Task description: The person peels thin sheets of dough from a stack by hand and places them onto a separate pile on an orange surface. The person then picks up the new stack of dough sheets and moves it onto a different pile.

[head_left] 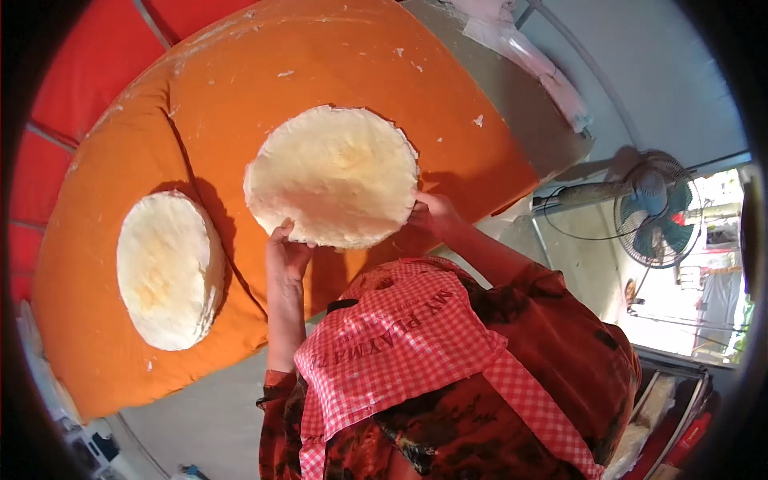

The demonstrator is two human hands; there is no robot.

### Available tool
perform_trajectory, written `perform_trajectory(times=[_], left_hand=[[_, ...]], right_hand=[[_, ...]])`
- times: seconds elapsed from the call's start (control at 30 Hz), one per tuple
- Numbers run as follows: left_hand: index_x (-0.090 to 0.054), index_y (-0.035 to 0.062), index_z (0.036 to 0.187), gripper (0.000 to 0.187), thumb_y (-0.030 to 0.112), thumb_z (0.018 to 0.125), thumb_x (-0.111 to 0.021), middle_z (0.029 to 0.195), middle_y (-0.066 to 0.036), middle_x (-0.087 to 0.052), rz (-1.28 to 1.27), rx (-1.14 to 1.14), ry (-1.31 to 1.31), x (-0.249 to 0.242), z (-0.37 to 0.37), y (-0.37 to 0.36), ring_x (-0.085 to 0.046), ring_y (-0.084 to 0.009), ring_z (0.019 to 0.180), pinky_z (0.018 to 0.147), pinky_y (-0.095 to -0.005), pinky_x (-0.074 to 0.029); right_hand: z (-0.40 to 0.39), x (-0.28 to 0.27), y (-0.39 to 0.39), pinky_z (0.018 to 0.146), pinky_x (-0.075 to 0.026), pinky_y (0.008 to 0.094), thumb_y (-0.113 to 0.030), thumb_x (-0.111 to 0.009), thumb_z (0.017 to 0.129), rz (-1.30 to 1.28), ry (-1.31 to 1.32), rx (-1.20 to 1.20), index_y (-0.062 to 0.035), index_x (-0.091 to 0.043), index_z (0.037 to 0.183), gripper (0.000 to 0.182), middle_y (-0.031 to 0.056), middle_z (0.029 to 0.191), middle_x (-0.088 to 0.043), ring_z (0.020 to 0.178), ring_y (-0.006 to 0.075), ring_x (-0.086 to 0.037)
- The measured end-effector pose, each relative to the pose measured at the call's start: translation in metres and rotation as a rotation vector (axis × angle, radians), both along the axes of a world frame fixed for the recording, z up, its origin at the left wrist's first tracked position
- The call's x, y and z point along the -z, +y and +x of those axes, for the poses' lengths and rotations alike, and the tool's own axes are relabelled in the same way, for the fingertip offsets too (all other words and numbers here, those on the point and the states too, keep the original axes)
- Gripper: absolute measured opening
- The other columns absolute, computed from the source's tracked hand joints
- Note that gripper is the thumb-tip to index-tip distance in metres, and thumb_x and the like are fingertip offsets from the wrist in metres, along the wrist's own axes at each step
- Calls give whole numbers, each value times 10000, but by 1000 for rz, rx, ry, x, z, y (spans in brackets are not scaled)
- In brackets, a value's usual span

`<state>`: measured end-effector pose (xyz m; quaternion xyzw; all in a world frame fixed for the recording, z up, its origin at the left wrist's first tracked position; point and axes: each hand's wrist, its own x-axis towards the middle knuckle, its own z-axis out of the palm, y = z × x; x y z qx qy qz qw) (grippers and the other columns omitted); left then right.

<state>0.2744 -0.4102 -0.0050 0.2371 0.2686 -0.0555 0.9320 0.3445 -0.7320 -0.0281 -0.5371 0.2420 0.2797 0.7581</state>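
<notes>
A pale, round stack of thin flatbreads (pixel 336 172) is held at its near edge, over the orange cloth. My left hand (pixel 290 254) grips the lower left rim, thumb on top and fingers underneath. On the right rim, my right hand (pixel 430 214) closes round the edge, its fingers partly hidden. Ragged layers show along the border of this stack, and its top has faint brownish patches. To the left, a second, thicker flatbread stack (pixel 164 272) lies on the cloth, apart from both hands.
The orange cloth (pixel 384 76) covers a padded surface, with a fold on its left and white crumbs scattered about. A plastic bag (pixel 528 68) lies at the far right corner. On the right stands an electric fan (pixel 656 210). Red fabric (pixel 88 88) borders the far left.
</notes>
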Motion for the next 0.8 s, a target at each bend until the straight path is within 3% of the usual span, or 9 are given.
perform_trajectory(times=[0.13, 0.23, 0.33, 0.37, 0.43, 0.5, 0.6, 0.67, 0.8], left_hand=[[-482, 15, 1218, 455, 59, 777, -585, 1200, -128, -544, 25, 7, 39, -6, -22, -12, -539, -293, 1109, 920, -475, -472], [-424, 18, 1290, 464, 99, 845, -527, 1193, -134, -568, 514, 31, 19, 55, -50, -25, -573, -295, 1065, 902, -427, -482], [-463, -29, 1244, 402, 95, 865, -520, 1200, -143, -557, 430, -20, 9, 32, -53, -34, -555, -268, 1097, 883, -388, -488], [-455, -19, 1267, 431, 196, 897, -507, 1247, -157, -535, 342, -62, 17, 28, -51, -33, -530, -278, 1137, 929, -402, -454], [-447, -16, 1281, 467, 249, 901, -502, 1276, -163, -518, 138, -153, 6, 9, -38, -36, -508, -288, 1164, 972, -426, -417], [-431, -21, 1302, 513, 306, 910, -486, 1310, -166, -497, 48, -192, 21, 2, -31, -38, -479, -302, 1198, 1033, -445, -360], [-405, -13, 1328, 529, 310, 915, -476, 1350, -158, -462, -19, -122, -99, 16, -29, -28, -459, -302, 1226, 1040, -442, -361], [-429, -28, 1297, 492, 277, 914, -471, 1310, -158, -497, 81, -151, -20, 26, -29, -26, -487, -301, 1194, 1029, -442, -374], [-451, -45, 1261, 438, 203, 900, -480, 1230, -164, -552, 202, -102, 73, 50, -36, -23, -538, -296, 1128, 995, -440, -411]], right_hand=[[30, 17, -7, 773, -519, 371, -292, -600, 881, 300, -93, 115, -3, -583, 1063, 342, 110, 954, -658, 869, 215, -653], [53, 5, -5, 812, -502, 358, -275, -596, 881, 310, -124, 88, 17, -575, 1101, 366, 116, 1015, -652, 940, 200, -631], [77, 6, -3, 765, -494, 322, -288, -649, 838, 190, -238, -4, 31, -627, 980, 350, 107, 952, -668, 878, 189, -644], [90, 12, -3, 744, -493, 319, -296, -665, 824, 125, -240, -49, 31, -638, 945, 349, 101, 919, -672, 845, 187, -648], [117, 24, 1, 662, -487, 309, -287, -729, 765, -63, -250, -62, 17, -659, 854, 325, 78, 807, -675, 715, 174, -646], [126, 22, 7, 644, -487, 303, -253, -744, 751, -121, -319, -121, 6, -659, 852, 291, 78, 805, -673, 708, 166, -641], [143, 32, 11, 669, -496, 298, -154, -741, 735, -230, -373, -199, -7, -651, 906, 242, 77, 824, -668, 731, 159, -636], [141, 40, 12, 708, -506, 302, -110, -716, 747, -334, -437, -244, -9, -641, 943, 233, 80, 859, -672, 765, 159, -639], [140, 40, 7, 720, -516, 324, -73, -704, 743, -266, -435, -269, 19, -620, 1033, 316, 86, 878, -672, 769, 177, -640]])
